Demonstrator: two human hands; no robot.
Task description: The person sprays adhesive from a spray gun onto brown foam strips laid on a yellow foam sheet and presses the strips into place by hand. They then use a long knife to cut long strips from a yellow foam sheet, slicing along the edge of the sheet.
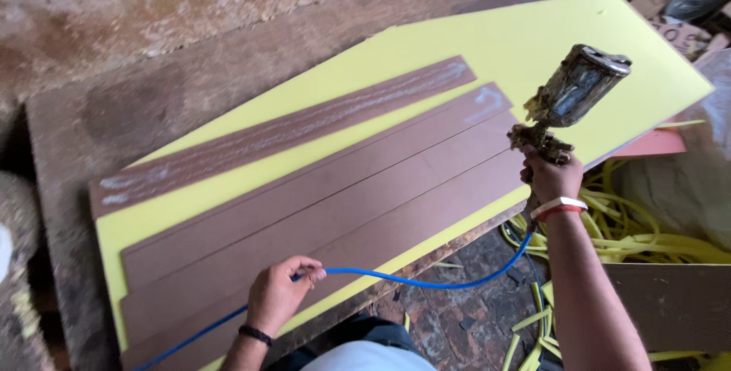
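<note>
Head view, looking down on a worktable (68, 135). The right hand (552, 177) is raised at the table's near edge, forearm running up from the lower right, wrist banded in red and white; its fingers are clenched around the grip of a grimy spray gun (567, 101), whose metal cup tilts up and to the right above the fist. The left hand (278, 291) lies lower, over the nearest brown strips (327, 211), a dark band at the wrist; thumb and fingers pinch a blue air hose (426, 282), which sags off the table edge and rises towards the right wrist. The strips lie side by side on a yellow sheet (533, 36); one separate strip (282, 133), streaked whitish, lies apart, farther back. Yellow offcuts (632, 226) are heaped on the floor below the right arm.
</note>
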